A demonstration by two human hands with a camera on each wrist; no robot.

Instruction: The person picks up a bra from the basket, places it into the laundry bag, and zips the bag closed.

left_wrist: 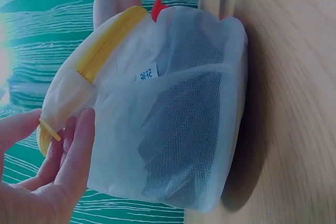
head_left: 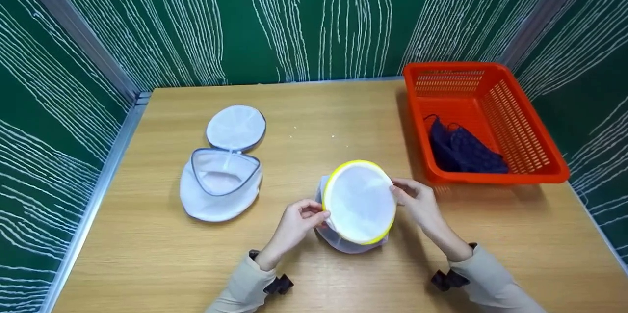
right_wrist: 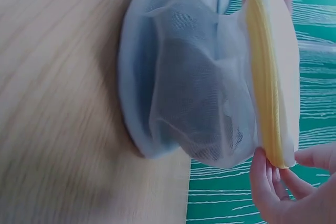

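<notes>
- My left grip (head_left: 298, 220) is closed to a pinch on the edge of the mesh bag (head_left: 359, 205); my right grip (head_left: 418, 201) pinches likewise the opposite side.
- Both have only a thin edge, so it could slip.
- Loose mesh could catch in the yellow zip (left_wrist: 113, 44), if pulled.
- The bag stands on the worktop (head_left: 147, 254), lower middle of the frame; pressing could collapse its soft wall.
- A wide right swing could knock the red basket (head_left: 530, 176), upper right.

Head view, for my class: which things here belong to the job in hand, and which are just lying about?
In the job:
yellow-edged mesh bag
left hand and right hand, both pinching its edge

Apparently lying about, untouched at this moment:
open grey-rimmed mesh bag
red basket
dark blue fabric inside the basket
</notes>
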